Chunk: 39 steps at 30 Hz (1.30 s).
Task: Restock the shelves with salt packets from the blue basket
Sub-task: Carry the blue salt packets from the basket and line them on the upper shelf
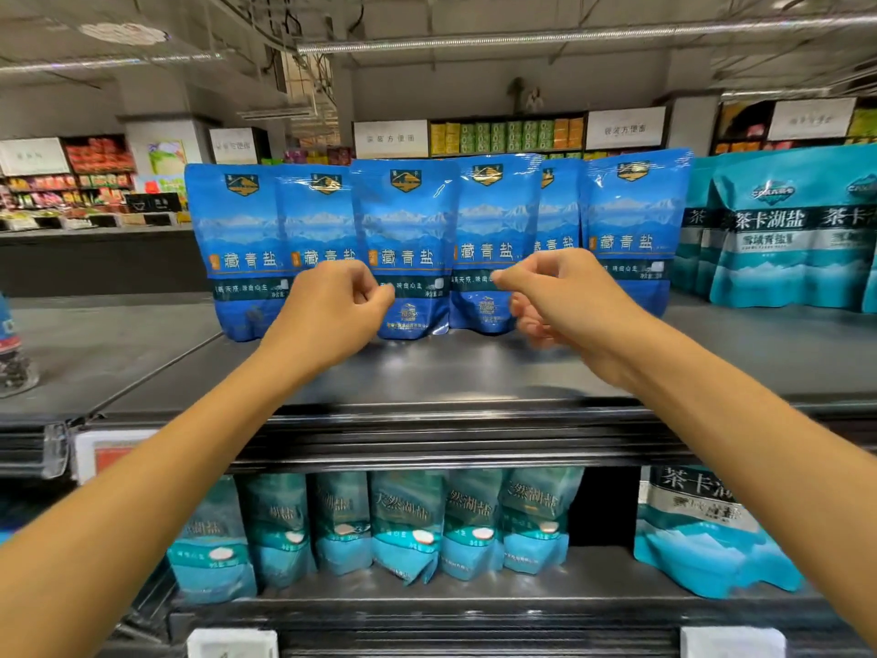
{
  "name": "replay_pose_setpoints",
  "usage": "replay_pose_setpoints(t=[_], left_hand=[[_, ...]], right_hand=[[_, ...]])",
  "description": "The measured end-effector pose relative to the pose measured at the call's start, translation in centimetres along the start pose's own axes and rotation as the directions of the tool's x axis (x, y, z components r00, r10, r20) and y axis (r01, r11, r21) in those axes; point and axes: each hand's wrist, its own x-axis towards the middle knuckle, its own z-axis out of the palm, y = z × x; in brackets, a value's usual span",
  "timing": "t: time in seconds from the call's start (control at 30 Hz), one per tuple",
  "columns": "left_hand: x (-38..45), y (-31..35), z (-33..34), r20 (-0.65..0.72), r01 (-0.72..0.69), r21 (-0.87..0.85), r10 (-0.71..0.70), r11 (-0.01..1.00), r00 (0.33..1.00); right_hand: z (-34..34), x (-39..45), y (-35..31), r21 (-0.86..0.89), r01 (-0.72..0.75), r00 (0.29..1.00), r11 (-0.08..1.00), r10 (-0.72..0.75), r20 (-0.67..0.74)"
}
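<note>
Blue salt packets (pixel 405 244) stand upright in a row on the top shelf (pixel 474 372) at 12 o'clock, left hand (pixel 332 308) curled, thumb and forefinger touching the middle packet, right hand (pixel 564 296) curled, fingertips on the next packet at 1 o'clock.

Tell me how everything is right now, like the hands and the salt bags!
Left hand: fingers curled, in front of the blue bags.
Right hand: fingers curled, at a blue bag.
Blue bags: upright in a row on the top shelf.
Teal bags: upright, right of the blue ones.
Lower bags: standing, some leaning, one shelf down.
</note>
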Motion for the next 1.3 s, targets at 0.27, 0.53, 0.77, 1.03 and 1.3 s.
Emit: replay_pose_setpoints(t=[0.27, 0.53, 0.77, 1.03, 1.3], left_hand=[[-9.7, 2.4, -4.2, -0.051, 0.041, -0.615, -0.092, 0.788, 0.994], [-23.4, -1.2, -1.0, 0.129, 0.28, -0.728, -0.276, 0.626, 0.953], [-36.8, -6.7, 3.3, 0.22, 0.602, -0.665, -0.655, 0.441, 0.723], [-49.2, -8.2, 4.0, 0.294, 0.792, -0.564, -0.839, 0.235, 0.458], [-56.6, -5.6, 3.8, 0.178, 0.842, -0.535, -0.965, 0.068, 0.191]], right_hand=[[4.0, -9.4, 0.3, 0.449, 0.077, 0.952, 0.89, -0.199, 0.231], [9.1, -16.1, 10.9, 0.409, -0.055, 0.975, 0.911, -0.04, 0.221], [13.2, -24.6, 21.2, 0.276, -0.432, 0.887, 0.859, 0.35, 0.3], [14.3, -32.6, 27.3, 0.026, -0.554, 0.76, 0.832, 0.493, 0.424], [14.5, -36.8, 31.3, -0.091, -0.583, 0.617, 0.808, 0.513, 0.597]])
